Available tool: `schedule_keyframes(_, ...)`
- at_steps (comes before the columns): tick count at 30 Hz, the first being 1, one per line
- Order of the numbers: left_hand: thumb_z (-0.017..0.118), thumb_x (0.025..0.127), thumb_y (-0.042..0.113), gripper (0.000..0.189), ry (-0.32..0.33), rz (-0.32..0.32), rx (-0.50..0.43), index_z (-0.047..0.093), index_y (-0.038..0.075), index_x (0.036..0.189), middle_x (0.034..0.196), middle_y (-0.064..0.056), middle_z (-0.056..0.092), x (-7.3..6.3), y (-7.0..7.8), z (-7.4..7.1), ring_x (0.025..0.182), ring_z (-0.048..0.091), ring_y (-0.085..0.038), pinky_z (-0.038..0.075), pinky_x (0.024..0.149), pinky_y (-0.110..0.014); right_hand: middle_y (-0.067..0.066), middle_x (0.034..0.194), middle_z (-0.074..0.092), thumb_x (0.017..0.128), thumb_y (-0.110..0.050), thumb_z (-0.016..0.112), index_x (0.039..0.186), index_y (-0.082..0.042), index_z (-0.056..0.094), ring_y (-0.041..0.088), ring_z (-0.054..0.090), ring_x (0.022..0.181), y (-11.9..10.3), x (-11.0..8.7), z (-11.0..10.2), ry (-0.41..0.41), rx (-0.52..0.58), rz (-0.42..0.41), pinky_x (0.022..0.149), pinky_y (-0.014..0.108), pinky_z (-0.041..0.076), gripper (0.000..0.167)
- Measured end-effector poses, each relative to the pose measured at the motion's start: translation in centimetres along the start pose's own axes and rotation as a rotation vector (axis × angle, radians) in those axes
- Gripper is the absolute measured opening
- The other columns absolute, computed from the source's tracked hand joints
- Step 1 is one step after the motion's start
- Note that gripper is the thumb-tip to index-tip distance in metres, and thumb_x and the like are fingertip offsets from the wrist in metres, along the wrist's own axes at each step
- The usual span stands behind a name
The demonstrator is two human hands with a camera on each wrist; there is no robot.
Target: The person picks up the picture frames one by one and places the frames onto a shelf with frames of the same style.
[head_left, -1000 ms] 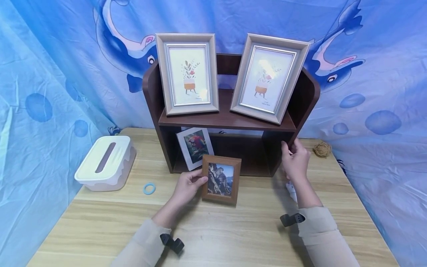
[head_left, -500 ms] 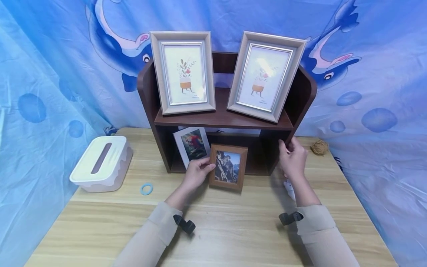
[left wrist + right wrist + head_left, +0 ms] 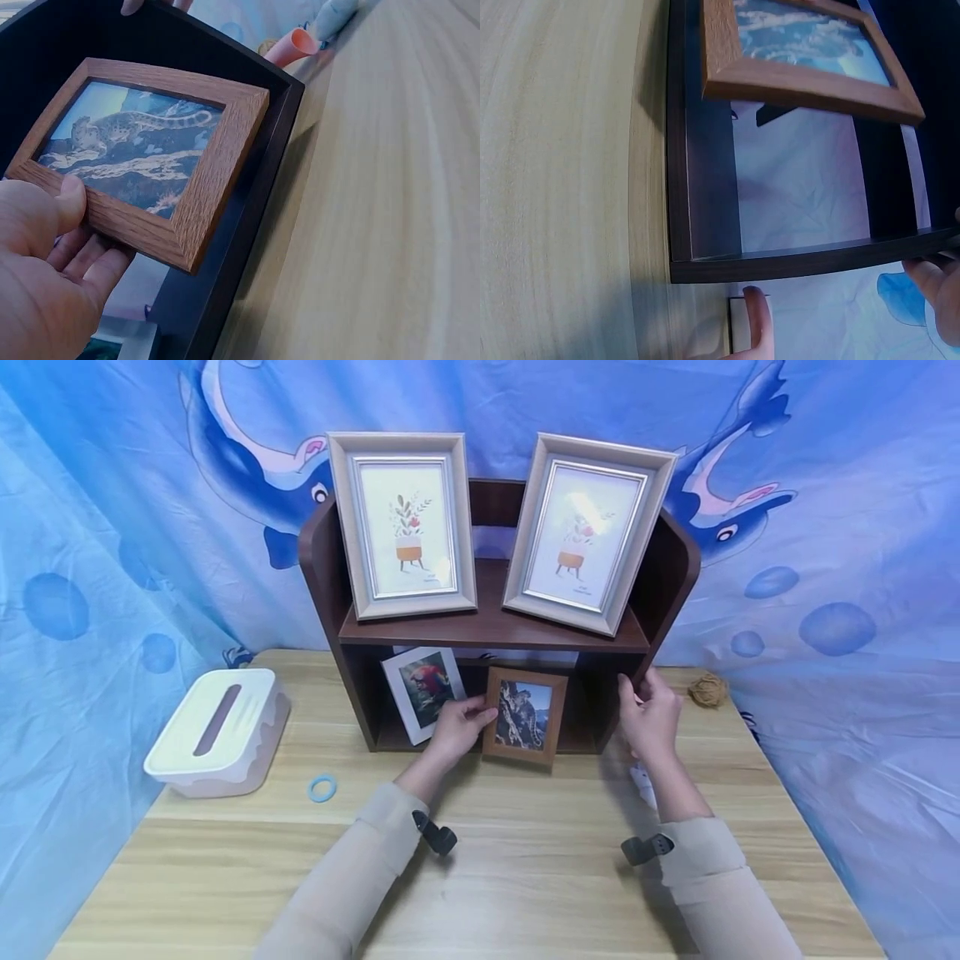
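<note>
My left hand (image 3: 459,727) pinches the left edge of a brown wooden picture frame (image 3: 560,714), thumb on its front and fingers behind. The snow leopard photo inside shows clearly in the left wrist view. This frame is tilted at the opening of the dark brown shelf's (image 3: 491,631) lower compartment, right of a white picture frame (image 3: 401,697) with a parrot photo. In the right wrist view, its lower edge looks raised above the shelf floor. My right hand (image 3: 651,718) grips the front edge of the shelf's right side panel.
Two large beige picture frames (image 3: 464,527) lean on the upper shelf. A white tissue box (image 3: 262,718) and a blue ring (image 3: 322,788) lie left. To the right are a twine ball (image 3: 708,690), a small white object (image 3: 642,785) and a coral tube (image 3: 292,46).
My left hand has carried the brown picture frame up, right and inward to the lower compartment. My right hand has kept its hold on the shelf side. The head view has shifted slightly.
</note>
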State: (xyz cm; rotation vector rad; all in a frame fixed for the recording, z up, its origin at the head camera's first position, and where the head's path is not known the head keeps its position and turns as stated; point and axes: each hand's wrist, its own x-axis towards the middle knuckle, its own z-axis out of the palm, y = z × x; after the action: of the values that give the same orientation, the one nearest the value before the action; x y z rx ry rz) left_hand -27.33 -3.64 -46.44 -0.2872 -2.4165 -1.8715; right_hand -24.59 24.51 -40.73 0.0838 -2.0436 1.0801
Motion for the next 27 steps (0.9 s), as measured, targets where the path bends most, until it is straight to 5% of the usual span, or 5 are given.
schedule_keyframes(13,0.068,0.097,0.009,0.030,-0.012,-0.050,-0.010,0.069,-0.005,0.124,0.114,-0.020,0.072,3.6,-0.8,2.2,0.110,0.067,-0.031,0.055,0.096,-0.040,0.024,0.091,0.075,0.092,-0.002,0.067,0.099,0.007,0.069,-0.018,0.057,0.075,0.0,0.0,0.0,-0.018,0.036,0.032,0.071,0.002,0.049,0.011)
schedule_keyframes(21,0.066,0.099,0.018,0.035,0.014,-0.089,0.077,0.066,-0.001,0.130,0.118,-0.017,0.072,5.2,-0.8,2.8,0.112,0.067,-0.030,0.054,0.099,-0.039,0.025,0.093,0.074,0.094,-0.005,0.066,0.098,0.007,0.068,0.029,0.073,0.081,0.0,0.1,0.2,-0.027,0.033,0.024,0.069,0.001,0.047,0.013)
schedule_keyframes(27,0.067,0.099,0.017,0.033,0.014,-0.055,0.124,0.068,0.000,0.127,0.115,-0.017,0.073,5.6,-0.8,3.2,0.107,0.070,-0.029,0.056,0.095,-0.038,0.026,0.093,0.074,0.092,0.000,0.067,0.099,0.009,0.068,0.036,0.073,0.085,0.2,0.0,0.2,-0.020,0.056,0.019,0.072,0.001,0.048,0.011)
